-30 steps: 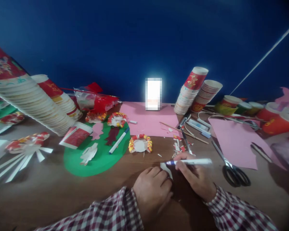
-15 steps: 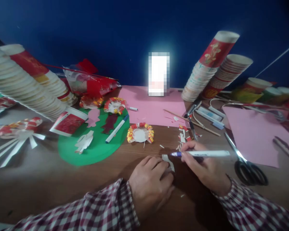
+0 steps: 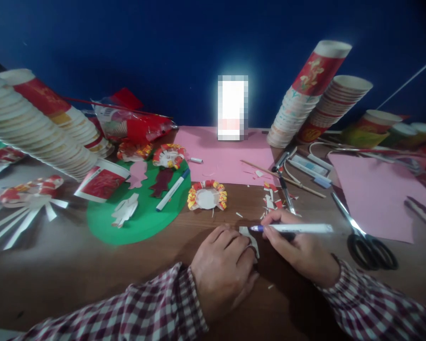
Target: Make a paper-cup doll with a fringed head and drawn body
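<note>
My left hand [image 3: 225,267] presses a small pale paper piece [image 3: 251,240] against the brown table, covering most of it. A white marker with a purple tip [image 3: 298,228] is pinched in my right hand [image 3: 298,246], its tip close to the paper's upper edge. Whether the tip touches the paper I cannot tell. Beyond my hands lies a ring of red and yellow curled paper with a white centre [image 3: 206,199]. Scissors with black handles [image 3: 367,239] lie partly open to the right of my right hand.
Tall paper cup stacks stand at left [image 3: 39,123] and back right [image 3: 301,94]. A green disc [image 3: 128,234] holds paper cut-outs and a blue-capped marker [image 3: 172,191]. Pink sheets [image 3: 227,163], a lit phone [image 3: 231,106], a thin stick [image 3: 305,189] and red-white scraps [image 3: 270,196] lie beyond.
My right hand and the marker have shifted slightly left, nearer the paper piece. My left hand stays on the paper, with a little more of its edge showing.
</note>
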`<act>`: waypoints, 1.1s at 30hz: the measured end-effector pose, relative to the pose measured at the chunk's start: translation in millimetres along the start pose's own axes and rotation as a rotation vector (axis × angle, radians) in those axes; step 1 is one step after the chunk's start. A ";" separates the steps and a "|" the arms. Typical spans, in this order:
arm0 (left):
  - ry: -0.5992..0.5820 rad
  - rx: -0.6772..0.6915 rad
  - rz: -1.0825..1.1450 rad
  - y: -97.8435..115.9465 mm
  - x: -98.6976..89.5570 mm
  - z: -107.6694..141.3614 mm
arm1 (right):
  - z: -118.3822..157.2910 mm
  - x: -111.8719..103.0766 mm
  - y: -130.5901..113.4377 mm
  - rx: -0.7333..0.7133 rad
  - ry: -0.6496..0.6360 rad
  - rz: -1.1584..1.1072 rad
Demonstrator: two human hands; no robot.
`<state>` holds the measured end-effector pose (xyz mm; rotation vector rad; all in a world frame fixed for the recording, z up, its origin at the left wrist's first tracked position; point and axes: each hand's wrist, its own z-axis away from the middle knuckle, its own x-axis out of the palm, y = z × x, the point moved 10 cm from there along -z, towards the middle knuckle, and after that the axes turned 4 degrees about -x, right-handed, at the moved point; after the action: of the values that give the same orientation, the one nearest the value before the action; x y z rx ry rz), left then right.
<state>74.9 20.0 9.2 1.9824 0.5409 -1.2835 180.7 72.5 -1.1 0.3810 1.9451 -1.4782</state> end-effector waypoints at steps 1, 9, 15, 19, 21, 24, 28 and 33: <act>-0.001 -0.001 0.002 0.1 -0.2 0.0 | 0.0 -0.1 -0.2 0.002 -0.001 -0.002; 0.002 0.001 0.015 0.7 -2.0 0.3 | -0.7 -0.2 -1.5 -0.015 -0.003 0.009; -0.008 0.003 0.007 -0.3 -1.4 -1.5 | -2.0 0.8 0.3 -0.005 0.001 -0.002; -0.008 -0.003 0.007 -0.8 -1.7 -2.1 | -4.1 2.0 -0.8 -0.011 -0.007 0.001; -0.004 -0.005 0.008 -0.6 -2.2 -1.9 | -4.6 2.0 -1.2 -0.014 -0.010 0.013; -0.010 -0.001 0.011 0.3 -1.4 -1.3 | -4.3 1.1 -1.9 -0.018 -0.009 0.024; 0.002 -0.007 0.005 -0.5 -0.9 -0.7 | -2.7 0.3 -1.3 -0.005 -0.011 0.002; 0.015 -0.004 0.005 0.0 -1.8 -0.6 | -1.3 0.0 3.6 0.045 -0.002 -0.046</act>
<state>74.5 20.5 11.0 1.9897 0.5451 -1.2648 182.3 74.8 -3.6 0.3560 1.9333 -1.5537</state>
